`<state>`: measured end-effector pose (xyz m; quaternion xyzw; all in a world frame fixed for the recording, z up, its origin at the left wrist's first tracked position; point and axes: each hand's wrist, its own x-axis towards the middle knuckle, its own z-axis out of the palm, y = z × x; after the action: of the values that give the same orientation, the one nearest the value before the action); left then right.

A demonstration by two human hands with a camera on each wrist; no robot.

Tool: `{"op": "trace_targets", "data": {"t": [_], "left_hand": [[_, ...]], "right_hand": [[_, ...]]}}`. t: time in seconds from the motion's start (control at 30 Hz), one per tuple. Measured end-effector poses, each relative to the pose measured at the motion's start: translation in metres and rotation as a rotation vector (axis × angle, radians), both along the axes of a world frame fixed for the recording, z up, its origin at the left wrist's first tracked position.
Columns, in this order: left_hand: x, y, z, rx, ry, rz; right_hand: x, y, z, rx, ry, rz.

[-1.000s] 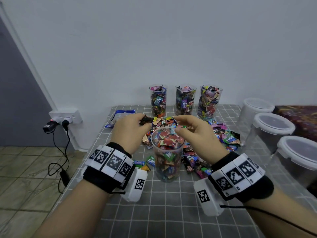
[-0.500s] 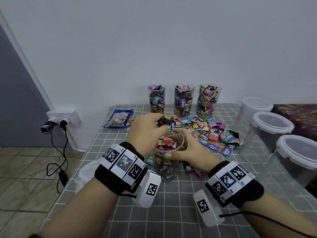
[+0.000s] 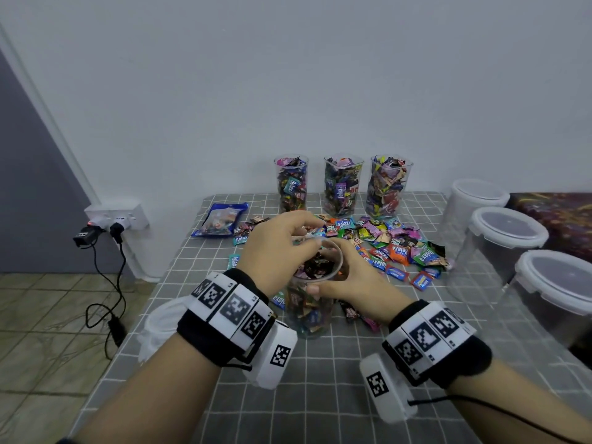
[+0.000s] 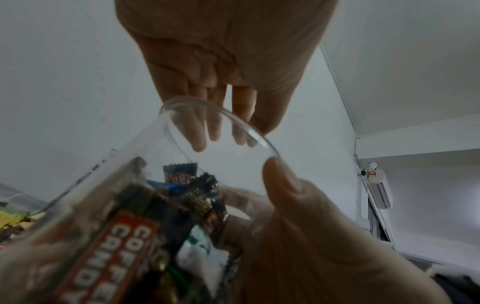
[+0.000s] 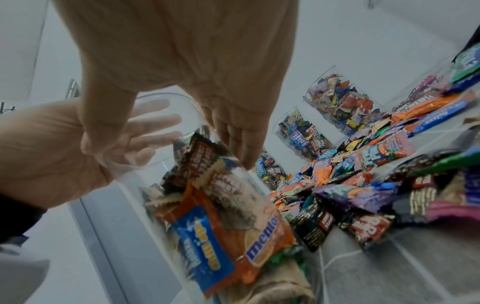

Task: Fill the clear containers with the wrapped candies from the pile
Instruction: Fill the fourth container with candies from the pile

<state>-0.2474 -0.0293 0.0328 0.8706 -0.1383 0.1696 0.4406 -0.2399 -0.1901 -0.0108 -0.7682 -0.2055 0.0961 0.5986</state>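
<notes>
— What are the hands up to?

— The left hand (image 3: 275, 248) hangs over the mouth of the clear cup (image 3: 309, 310), palm down, fingers (image 4: 197, 135) loose and nearly straight, dipping just inside the rim. I can't see anything held in them. The right hand (image 3: 347, 277) wraps the cup's side near the top, thumb along the rim on my side, the other fingers round the far wall.

— And the cup?

— Upright on the table (image 3: 320, 395), between the two hands, mostly full of wrapped sweets, with some room under the rim.

— What else is on that table?

— A grey checked cloth covers it. From the left: a blue bag (image 3: 221, 219), three filled cups (image 3: 342, 185) in a row at the wall, and the pile of candies (image 3: 390, 241) spread behind and right of the cup in hand. Three lidded tubs (image 3: 506, 238) line the right edge. A wall socket (image 3: 117, 216) with plugs sits low to the left, above a tiled floor.

— The arms?

— Both reach forward from the near edge, wrists banded with black-and-white markers, left wrist raised higher than the right.
</notes>
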Motion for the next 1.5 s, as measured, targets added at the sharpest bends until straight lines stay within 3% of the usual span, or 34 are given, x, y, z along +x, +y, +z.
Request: {"op": "trace_targets", "data": {"t": [0.23,0.43,0.67,0.83,0.97,1.2,1.5], "left_hand": [[0.002,0.016,-0.005,-0.22,-0.054,0.069],[0.009,0.037,-0.015,-0.205,0.082,0.145],[0.03,0.055,-0.051,0.193,0.487,0.167],[0.03,0.049,-0.06,0.592,0.632,0.123],[0.032,0.043,-0.072,0.858,0.715,0.085],[0.031,0.03,-0.069,1.059,0.649,-0.003],[0.035,0.026,-0.065,1.11,0.618,-0.043]], "right_hand": [[0.005,-0.009,-0.001,-0.134,0.017,0.043],[0.013,-0.031,-0.001,-0.449,0.021,0.042],[0.026,-0.056,0.003,-0.903,-0.028,-0.102],[0.029,-0.055,-0.005,-1.173,-0.003,-0.039],[0.028,-0.047,-0.017,-1.243,0.003,0.029],[0.035,-0.032,-0.029,-1.304,-0.081,0.101],[0.044,-0.029,-0.032,-1.325,-0.105,0.153]]}}
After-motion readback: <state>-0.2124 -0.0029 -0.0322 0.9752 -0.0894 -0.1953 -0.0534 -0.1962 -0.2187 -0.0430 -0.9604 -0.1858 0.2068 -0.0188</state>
